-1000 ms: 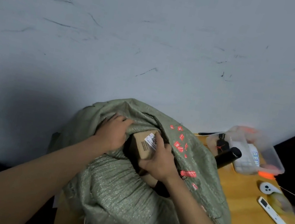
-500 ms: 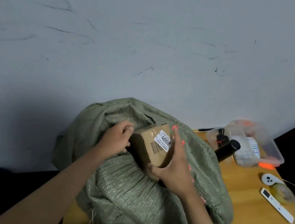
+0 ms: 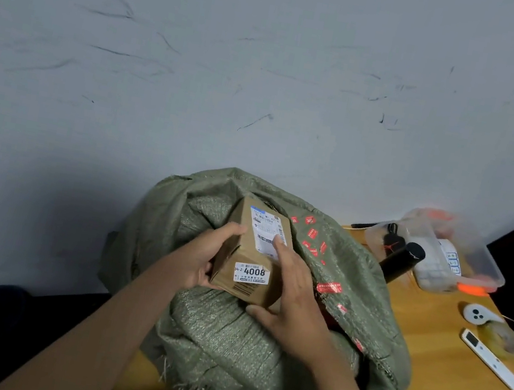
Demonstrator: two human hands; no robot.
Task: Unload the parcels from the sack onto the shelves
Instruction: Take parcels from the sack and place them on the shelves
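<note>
Centrally: parcel [image 3: 253,249], small oblong kraft-cardboard box, stiff, sharp-edged, matt; white shipping label on top face, sticker "4008" on near end. Held just above the mouth of the sack [image 3: 243,340], centre of frame. Probably light, rigid, not slippery; best gripped across opposite long sides. Left hand [image 3: 199,263]: fingers curled round left side and underside. Right hand [image 3: 294,299]: fingers nearly straight along right edge and label, thumb beneath. Sack: coarse green woven plastic, limp, frayed hem, red stickers. Tabletop [image 3: 445,365]: smooth orange wood, right of frame. No shelves in view.
</note>
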